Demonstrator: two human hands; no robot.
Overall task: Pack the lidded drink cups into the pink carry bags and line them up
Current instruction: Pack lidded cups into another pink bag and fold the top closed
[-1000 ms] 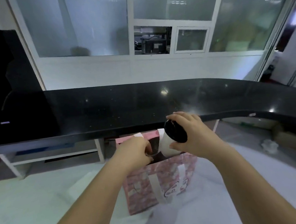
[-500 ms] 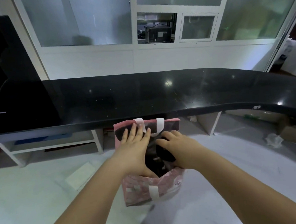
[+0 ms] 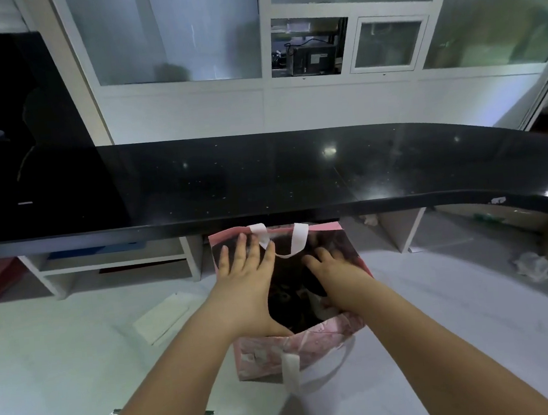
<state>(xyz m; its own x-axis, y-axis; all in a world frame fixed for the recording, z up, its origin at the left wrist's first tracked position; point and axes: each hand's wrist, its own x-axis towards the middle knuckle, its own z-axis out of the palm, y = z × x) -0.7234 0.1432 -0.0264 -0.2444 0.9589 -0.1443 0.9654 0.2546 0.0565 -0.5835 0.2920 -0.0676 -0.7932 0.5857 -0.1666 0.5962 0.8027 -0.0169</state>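
Surface [image 3: 296, 178], black and glossy, spans the view at 12 o'clock. Below it, toward 6 o'clock, a pink carry bag [image 3: 266, 350] stands on a white surface [image 3: 80, 360]. The left hand [image 3: 242, 277], fingers straight and spread, presses the bag's 10 o'clock wall outward. The right hand [image 3: 334, 270] has sunk from above the rim into the mouth at 2 o'clock, fingers curved over the lidded drink cup [image 3: 322, 304]; whether it grips I cannot tell. The cup now sits down inside, so this bag looks nearly packed.

No legible text on the pink carry bag [image 3: 266, 352] or elsewhere
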